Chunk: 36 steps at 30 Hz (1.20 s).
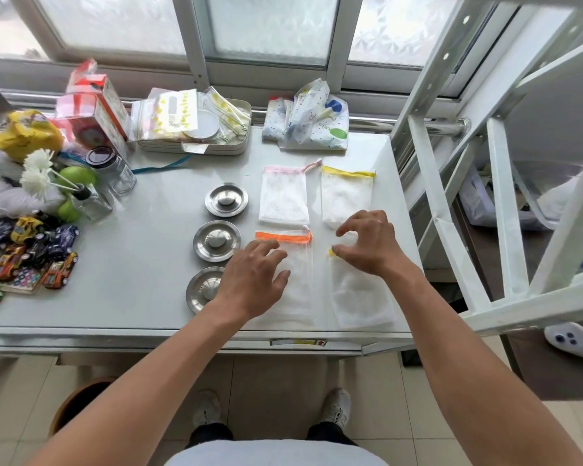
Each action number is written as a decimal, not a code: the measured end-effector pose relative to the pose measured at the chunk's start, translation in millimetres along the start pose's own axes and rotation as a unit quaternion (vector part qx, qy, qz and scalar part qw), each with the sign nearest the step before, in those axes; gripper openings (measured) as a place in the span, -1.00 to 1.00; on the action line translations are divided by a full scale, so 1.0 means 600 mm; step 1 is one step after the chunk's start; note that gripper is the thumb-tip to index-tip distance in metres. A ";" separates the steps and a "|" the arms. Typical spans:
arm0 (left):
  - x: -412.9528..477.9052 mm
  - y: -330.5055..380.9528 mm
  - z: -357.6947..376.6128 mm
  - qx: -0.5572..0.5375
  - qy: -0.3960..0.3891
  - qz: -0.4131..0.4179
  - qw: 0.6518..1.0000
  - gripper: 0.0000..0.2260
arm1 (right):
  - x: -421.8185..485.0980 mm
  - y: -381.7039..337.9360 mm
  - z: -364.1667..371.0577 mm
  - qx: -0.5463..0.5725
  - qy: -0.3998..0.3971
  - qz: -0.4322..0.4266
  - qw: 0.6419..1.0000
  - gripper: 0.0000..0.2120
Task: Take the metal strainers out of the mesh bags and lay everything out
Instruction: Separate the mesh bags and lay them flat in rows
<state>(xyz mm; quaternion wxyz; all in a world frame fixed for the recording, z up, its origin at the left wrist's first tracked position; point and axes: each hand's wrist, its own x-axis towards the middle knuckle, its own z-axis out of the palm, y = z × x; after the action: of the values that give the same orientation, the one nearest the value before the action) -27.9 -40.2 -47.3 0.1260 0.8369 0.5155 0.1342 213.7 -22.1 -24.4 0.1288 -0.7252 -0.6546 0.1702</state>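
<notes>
Three round metal strainers lie in a column on the grey table: the far one (226,199), the middle one (216,240) and the near one (204,289), partly hidden by my left hand. To their right lie white mesh bags, flat: a pink-trimmed bag (284,196), a yellow-trimmed bag (346,196), an orange-trimmed bag (298,264) and a nearer yellow-trimmed bag (360,297). My left hand (253,280) hovers over the orange-trimmed bag, fingers spread. My right hand (367,243) sits over the top of the nearer yellow-trimmed bag, fingers curled and apart, holding nothing.
Toy cars (41,250), a glass jar (113,169), a diffuser bottle (88,200) and packages crowd the table's left. A tray of zip bags (196,126) and folded printed bags (310,122) stand at the back. A white metal frame (485,196) rises at the right edge.
</notes>
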 end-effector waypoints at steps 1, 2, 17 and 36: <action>0.000 -0.001 0.001 0.000 0.001 -0.001 1.000 -0.70 | -0.005 0.002 0.000 -0.014 -0.025 0.005 1.000 -0.73; 0.000 -0.002 0.001 -0.001 0.000 -0.003 1.000 -0.70 | -0.009 0.006 0.001 -0.030 -0.045 0.009 0.998 -0.73; -0.021 0.171 0.044 0.042 -0.042 0.270 0.961 -0.68 | 0.009 -0.003 0.013 -0.004 -0.019 0.048 0.999 -0.82; -0.025 0.182 0.079 -0.103 -0.049 0.214 0.970 -0.90 | 0.007 -0.006 0.016 -0.010 0.008 0.020 1.000 -0.79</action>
<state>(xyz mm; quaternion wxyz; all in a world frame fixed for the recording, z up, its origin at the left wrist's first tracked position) 73.0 -104.7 -54.7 0.2055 0.9158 0.3007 0.1691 206.9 -18.1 -32.2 0.1233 -0.7408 -0.6403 0.1610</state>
